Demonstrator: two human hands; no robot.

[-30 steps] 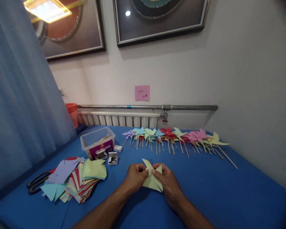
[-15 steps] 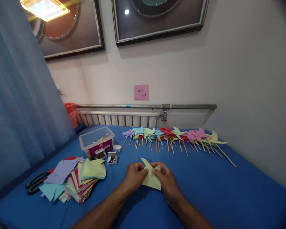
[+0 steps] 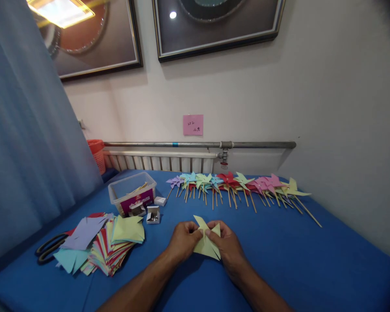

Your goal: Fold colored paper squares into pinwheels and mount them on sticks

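Pale yellow slit paper square (image 3: 206, 250) is right between both hands from where I'm standing, left hand (image 3: 183, 241) pinching one side, right hand (image 3: 231, 249) the other, fingers closed, thumbs on its near face.

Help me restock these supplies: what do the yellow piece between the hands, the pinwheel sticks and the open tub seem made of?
Yellow piece: looks like matte paper or thin card, thin with cut slits.
Pinwheel sticks: probably bare wood or bamboo, straight and pale tan.
Open tub: likely smooth plastic, its walls colourless and see-through.
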